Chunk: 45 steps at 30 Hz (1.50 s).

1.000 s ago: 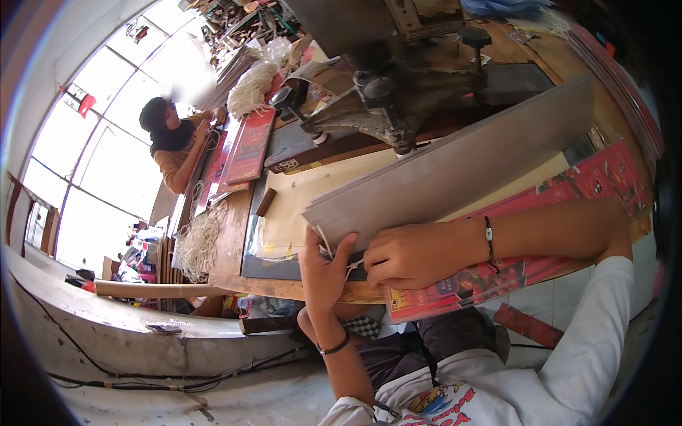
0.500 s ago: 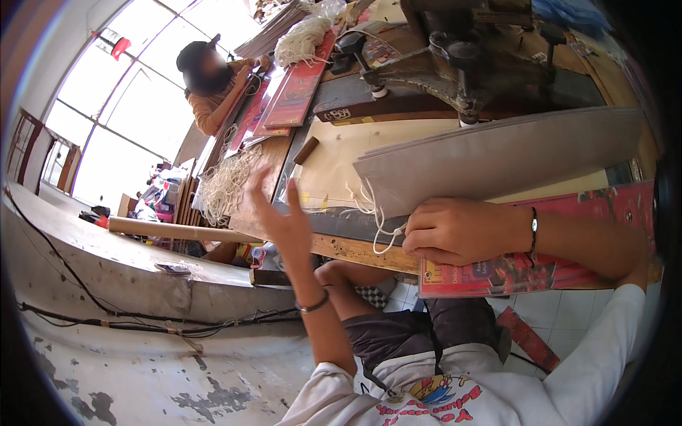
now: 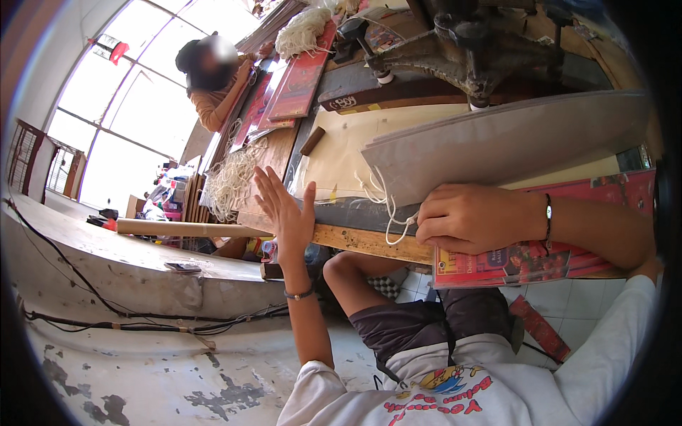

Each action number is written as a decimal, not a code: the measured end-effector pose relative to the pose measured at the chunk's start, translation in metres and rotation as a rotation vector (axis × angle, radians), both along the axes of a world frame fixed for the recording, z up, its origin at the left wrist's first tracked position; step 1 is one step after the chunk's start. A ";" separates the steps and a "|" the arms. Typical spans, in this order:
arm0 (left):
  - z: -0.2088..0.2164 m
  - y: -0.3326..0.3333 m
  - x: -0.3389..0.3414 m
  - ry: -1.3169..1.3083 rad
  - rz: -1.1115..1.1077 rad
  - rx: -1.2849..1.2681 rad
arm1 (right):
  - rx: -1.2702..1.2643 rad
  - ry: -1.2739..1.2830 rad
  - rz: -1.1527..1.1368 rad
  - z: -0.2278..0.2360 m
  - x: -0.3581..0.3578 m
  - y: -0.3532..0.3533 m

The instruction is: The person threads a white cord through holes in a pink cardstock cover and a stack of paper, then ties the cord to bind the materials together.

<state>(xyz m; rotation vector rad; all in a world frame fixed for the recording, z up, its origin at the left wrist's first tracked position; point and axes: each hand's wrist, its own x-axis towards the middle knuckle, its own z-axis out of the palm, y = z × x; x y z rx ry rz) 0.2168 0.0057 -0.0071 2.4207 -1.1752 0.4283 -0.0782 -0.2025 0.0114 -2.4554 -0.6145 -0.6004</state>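
Note:
My left hand is raised in front of the bench edge, fingers stretched and thumb spread, holding nothing. Fingers curled, my right hand lies at the lower edge of a tilted stack of grey sheets. What its fingers grip is hidden. White cord hangs in loops from the near corner of the grey stack, and its knotted end reaches the right fingertips. Beneath the right hand and forearm are glossy red printed sheets, which overhang the bench's front edge.
A heavy black metal frame stands behind the grey stack. A small brown block lies on cream sheeting. Loose white cord heaps at the left, near a cardboard tube. Another person works at the far left beside red sheets.
My left hand has turned and its fingers are straighter and more upright. My right hand stays at the grey stack's edge. The whole view has shifted slightly.

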 end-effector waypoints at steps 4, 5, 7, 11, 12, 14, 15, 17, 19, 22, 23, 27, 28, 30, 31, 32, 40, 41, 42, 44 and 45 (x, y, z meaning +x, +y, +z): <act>0.012 0.020 0.000 0.090 0.032 0.193 | 0.027 0.015 0.060 -0.008 0.019 0.001; 0.008 0.011 -0.002 -0.003 0.037 0.106 | 0.012 0.031 0.039 -0.002 0.011 0.001; 0.014 0.009 -0.001 0.082 -0.038 0.201 | -0.013 0.059 0.004 0.008 -0.001 0.001; 0.013 0.005 -0.021 -0.054 0.087 0.168 | 0.010 0.020 0.011 0.002 0.002 0.000; 0.006 0.007 -0.022 -0.244 0.046 -0.034 | 0.018 0.002 0.011 0.000 0.001 0.000; 0.006 0.018 -0.026 0.028 -0.058 0.121 | 0.009 -0.020 0.000 0.000 -0.002 -0.001; 0.008 0.022 -0.032 0.162 -0.108 0.207 | -0.006 -0.024 -0.007 0.001 -0.004 -0.001; 0.017 0.018 -0.060 0.020 -0.138 0.086 | -0.019 -0.004 -0.026 0.002 -0.011 -0.004; 0.046 0.055 -0.074 0.114 -0.132 -0.093 | 0.026 -0.006 0.096 -0.007 0.023 0.005; 0.008 0.009 -0.043 0.026 -0.305 -0.286 | -0.024 0.018 0.002 0.001 0.001 0.000; 0.007 -0.007 -0.051 -0.022 -0.234 -0.258 | 0.000 0.011 0.016 -0.003 -0.002 0.004; 0.041 -0.004 -0.058 -0.220 -0.423 -0.213 | -0.003 -0.005 0.000 -0.005 0.004 -0.004; 0.038 -0.009 -0.058 -0.214 -0.420 -0.048 | -0.021 0.007 0.014 -0.003 0.007 -0.003; 0.035 -0.020 -0.069 -0.021 -0.460 0.094 | -0.023 0.012 -0.007 -0.001 0.001 -0.001; 0.027 -0.020 -0.065 0.163 -0.501 0.083 | -0.024 0.015 -0.019 0.000 -0.001 0.000; 0.036 -0.006 -0.057 0.074 -0.361 0.137 | 0.006 -0.017 0.072 -0.010 0.021 -0.001; 0.072 -0.027 -0.044 -0.023 -0.348 -0.219 | 0.024 -0.080 0.025 -0.009 0.001 -0.003; 0.062 -0.029 -0.030 -0.167 -0.372 -0.123 | 0.025 -0.074 0.029 -0.007 0.001 -0.002; 0.039 -0.029 -0.023 -0.169 -0.307 -0.103 | 0.027 -0.069 0.035 -0.005 0.002 0.000; 0.013 -0.024 -0.008 0.099 -0.264 -0.146 | 0.043 -0.061 0.063 -0.008 0.014 0.001; 0.011 -0.027 -0.009 0.064 -0.273 -0.167 | 0.031 -0.049 0.048 -0.008 0.011 0.001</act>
